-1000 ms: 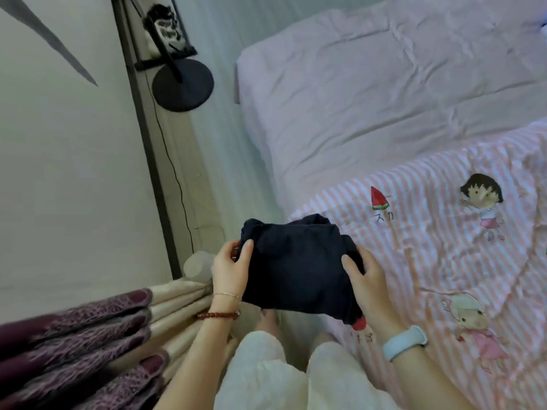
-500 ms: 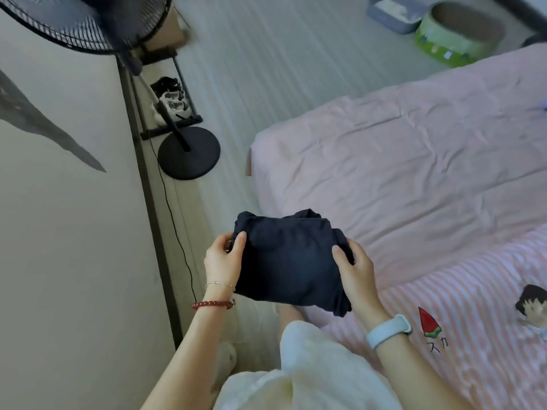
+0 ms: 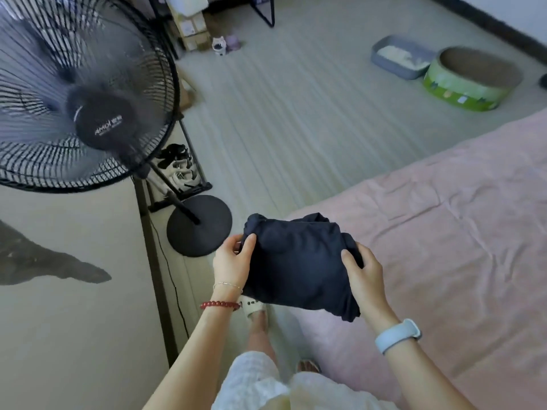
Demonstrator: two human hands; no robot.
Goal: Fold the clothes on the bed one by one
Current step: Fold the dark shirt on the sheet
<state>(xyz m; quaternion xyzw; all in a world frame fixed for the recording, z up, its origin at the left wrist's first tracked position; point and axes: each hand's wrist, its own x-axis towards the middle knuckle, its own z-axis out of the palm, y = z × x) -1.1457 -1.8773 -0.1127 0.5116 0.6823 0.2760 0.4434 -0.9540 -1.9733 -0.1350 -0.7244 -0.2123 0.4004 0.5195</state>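
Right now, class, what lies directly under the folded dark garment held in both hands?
Under the folded dark garment show a sandalled foot, floor and the pink bed edge. The fingers beneath it are hidden.

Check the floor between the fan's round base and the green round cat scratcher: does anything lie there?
Nothing does: in the head view, bare striped floor runs from the fan base to the green scratcher.

A single head-worn wide-angle view looks forward and steeply down from the wearer's standing height, close over the forearms (edges bowed by the lens), taking in the bed [image 3: 444, 247] on the right, the floor [image 3: 296, 113] ahead and a fan [image 3: 85, 93] near on the left.
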